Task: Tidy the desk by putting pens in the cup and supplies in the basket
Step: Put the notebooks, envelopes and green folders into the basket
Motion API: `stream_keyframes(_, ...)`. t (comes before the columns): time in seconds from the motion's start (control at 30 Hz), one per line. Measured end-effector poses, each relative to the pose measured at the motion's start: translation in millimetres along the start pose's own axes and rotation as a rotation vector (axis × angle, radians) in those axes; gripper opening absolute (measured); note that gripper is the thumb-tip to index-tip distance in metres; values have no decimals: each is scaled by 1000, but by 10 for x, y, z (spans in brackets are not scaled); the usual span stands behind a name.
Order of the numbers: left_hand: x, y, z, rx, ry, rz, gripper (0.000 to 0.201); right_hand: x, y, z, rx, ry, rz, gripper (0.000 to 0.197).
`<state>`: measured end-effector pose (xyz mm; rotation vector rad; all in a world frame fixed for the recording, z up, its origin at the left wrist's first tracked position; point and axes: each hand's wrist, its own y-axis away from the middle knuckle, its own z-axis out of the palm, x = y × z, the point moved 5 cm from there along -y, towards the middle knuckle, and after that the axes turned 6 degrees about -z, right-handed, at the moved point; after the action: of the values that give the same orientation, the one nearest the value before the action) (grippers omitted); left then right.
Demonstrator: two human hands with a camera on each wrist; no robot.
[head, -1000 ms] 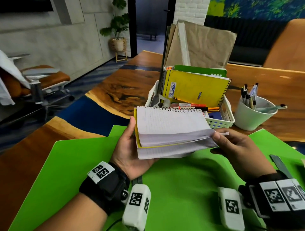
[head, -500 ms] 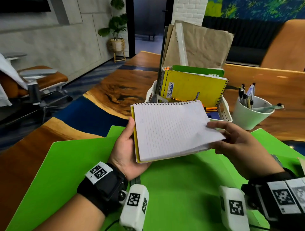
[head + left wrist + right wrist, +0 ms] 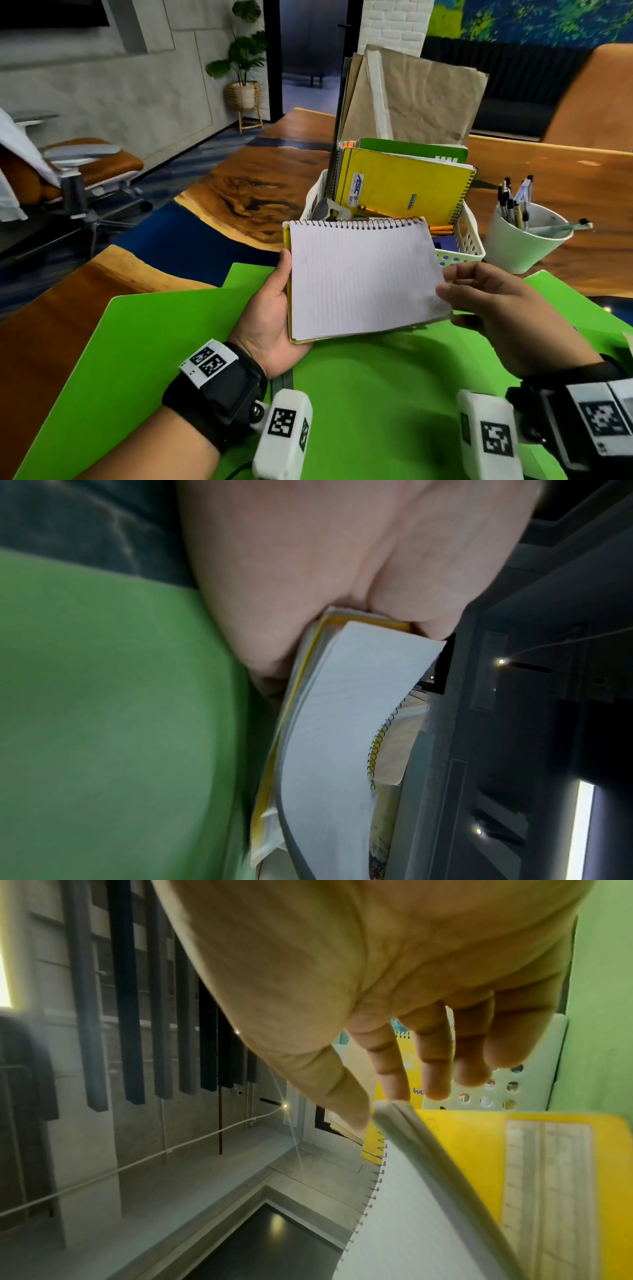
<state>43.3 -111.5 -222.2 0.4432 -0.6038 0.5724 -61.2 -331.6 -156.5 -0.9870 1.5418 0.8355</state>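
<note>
Spiral notebook (image 3: 363,281): white pages w/ faint ruled lines, yellow cover, dark wire coil. Basket (image 3: 469,240): white plastic w/ round perforations. Upright notebook in basket (image 3: 404,186): yellow cover, blue lettering; green one (image 3: 414,149) behind; brown paper envelopes (image 3: 428,99) at back. Cup (image 3: 524,245): plain white. Mat (image 3: 171,342): bright green. Desk (image 3: 548,171): brown wood w/ dark grain, blue inlay. Wrist bands: black w/ b&w square markers.

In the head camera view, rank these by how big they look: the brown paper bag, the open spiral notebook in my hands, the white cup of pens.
1. open spiral notebook, though nearness to the camera inflates it
2. brown paper bag, close behind
3. white cup
</note>
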Motion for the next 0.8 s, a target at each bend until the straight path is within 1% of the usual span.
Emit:
stream_keyframes(0.07,-23,-4,-24,11,-27,-14,67,4,14,24,-20,-86,47,31)
stream_keyframes(0.1,-29,-6,-31,13,-32,-21,67,-8,20,14,-29,-86,49,36)
stream_keyframes(0.17,-27,1,-23,6,-28,-28,68,-94,45,-34,-11,-79,-14,44)
stream_keyframes(0.2,-25,6,-11,-5,-24,-33,69,-148,56,-56,-9,-126,-48,44)
stream_keyframes(0.3,-36,13,34,-32,-54,-47,66,-263,81,-94,-28,-403,-80,22)
stream_keyframes(0.33,-48,5,31,-33,-69,-49,64,-308,102,-98,-22,-485,-88,21)
stream_keyframes(0.43,-67,-17,-10,-31,-59,-49,61,-380,117,-164,17,-633,-114,34)
stream_keyframes(0.5,-85,-15,-11,-40,-50,-56,57,-465,128,-209,-35,-782,-167,53)
stream_keyframes(0.53,-80,-17,-4,-51,-59,-38,51,-508,160,-196,-59,-834,-176,64)
stream_keyframes(0.57,-70,-25,-3,-67,-65,-7,44,-501,178,-295,30,-784,-162,72)
stream_keyframes(0.6,-61,-29,7,-79,-75,25,41,-467,173,-412,28,-792,-185,73)
stream_keyframes(0.63,-63,-30,15,-95,-85,49,44,-416,166,-502,24,-821,-200,70)
stream_keyframes(0.67,-69,-25,28,-114,-87,59,46,-347,193,-561,87,-792,-206,66)
stream_keyframes(0.7,-77,-20,45,-131,-86,64,46,-340,214,-572,180,-691,-229,61)
stream_keyframes(0.73,-78,-11,55,-139,-83,68,45,-353,174,-481,151,-657,-255,55)
stream_keyframes(0.77,-78,-4,59,-144,-82,73,44,-376,101,-426,69,-732,-192,50)
stream_keyframes(0.8,-73,10,74,-144,-84,82,42,-402,74,-415,83,-705,-190,49)
